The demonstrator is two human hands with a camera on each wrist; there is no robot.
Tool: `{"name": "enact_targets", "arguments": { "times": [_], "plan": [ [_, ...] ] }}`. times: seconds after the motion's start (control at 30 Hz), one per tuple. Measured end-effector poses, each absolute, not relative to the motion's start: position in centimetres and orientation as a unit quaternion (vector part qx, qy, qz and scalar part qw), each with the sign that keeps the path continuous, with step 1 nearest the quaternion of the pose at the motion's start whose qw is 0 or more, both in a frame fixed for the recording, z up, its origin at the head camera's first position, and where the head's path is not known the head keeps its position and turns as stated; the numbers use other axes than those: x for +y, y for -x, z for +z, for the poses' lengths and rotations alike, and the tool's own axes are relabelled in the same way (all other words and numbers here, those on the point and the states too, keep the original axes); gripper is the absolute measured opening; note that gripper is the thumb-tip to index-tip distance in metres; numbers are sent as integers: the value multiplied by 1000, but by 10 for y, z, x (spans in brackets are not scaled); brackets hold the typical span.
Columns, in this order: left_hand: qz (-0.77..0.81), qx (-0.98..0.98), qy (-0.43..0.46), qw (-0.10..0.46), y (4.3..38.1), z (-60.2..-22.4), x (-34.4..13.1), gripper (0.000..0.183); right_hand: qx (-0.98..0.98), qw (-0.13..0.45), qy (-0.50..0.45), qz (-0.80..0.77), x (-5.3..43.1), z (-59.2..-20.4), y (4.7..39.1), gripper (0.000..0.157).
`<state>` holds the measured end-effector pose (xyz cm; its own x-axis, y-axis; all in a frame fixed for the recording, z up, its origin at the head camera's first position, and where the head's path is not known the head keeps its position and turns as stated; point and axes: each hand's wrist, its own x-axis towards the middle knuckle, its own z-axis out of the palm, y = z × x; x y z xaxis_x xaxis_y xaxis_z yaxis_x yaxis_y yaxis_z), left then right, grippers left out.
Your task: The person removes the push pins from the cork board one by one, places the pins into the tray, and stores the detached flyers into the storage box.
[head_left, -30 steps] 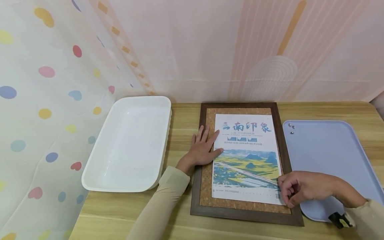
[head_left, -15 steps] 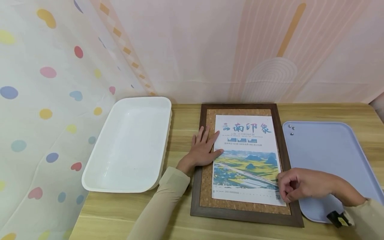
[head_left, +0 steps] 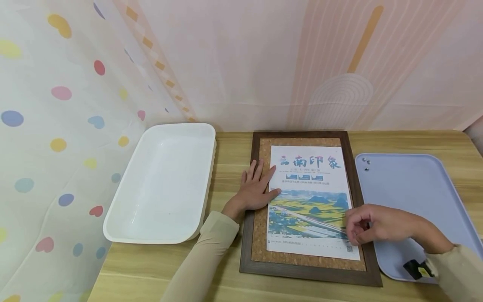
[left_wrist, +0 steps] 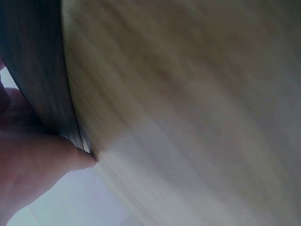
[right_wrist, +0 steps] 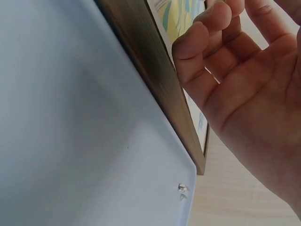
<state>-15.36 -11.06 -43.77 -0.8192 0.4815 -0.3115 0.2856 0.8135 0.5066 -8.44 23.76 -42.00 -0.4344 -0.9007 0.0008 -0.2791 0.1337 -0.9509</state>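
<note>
A printed poster [head_left: 307,167] with large Chinese characters and a landscape lies on a cork board [head_left: 260,235] in a dark wooden frame. My left hand [head_left: 254,193] rests flat with fingers spread over the board's left side, its thumb and index finger on the poster's edge. In the left wrist view, part of that hand [left_wrist: 37,165] lies against the frame [left_wrist: 37,56]. Over the poster's lower right edge is my right hand [head_left: 381,224], fingers curled and thumb near the index finger. I cannot tell whether its hidden fingertips pinch anything.
A blue tray [head_left: 407,180] stands right of the board, with several small silvery pins [head_left: 368,162] at its upper left corner. A deep white basin [head_left: 162,184] sits to the left. A patterned cloth [head_left: 245,63] hangs behind the wooden table [head_left: 232,147].
My right hand has moved slightly up and left along the poster's right edge, uncovering its lower right corner. My left hand has stayed in place on the board.
</note>
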Motion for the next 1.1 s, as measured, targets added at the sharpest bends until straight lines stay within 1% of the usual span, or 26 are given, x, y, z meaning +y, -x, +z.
{"name": "enact_targets", "arguments": {
  "times": [0.27, 0.43, 0.63, 0.9, 1.1],
  "plan": [
    [222, 928, -203, 218, 153, -441, -111, 73, 688, 301, 422, -509, 235, -418, 84, 22],
    [230, 927, -207, 211, 153, -441, -111, 73, 694, 303, 399, -517, 236, -413, 83, 20],
    [220, 929, -204, 216, 155, -441, -110, 74, 707, 301, 372, -521, 237, -410, 83, 16],
    [215, 930, -204, 216, 154, -440, -111, 74, 730, 247, 365, -523, 240, -409, 82, 16],
    [214, 931, -204, 215, 155, -440, -111, 74, 740, 226, 356, -524, 242, -408, 82, 13]
  ]
}}
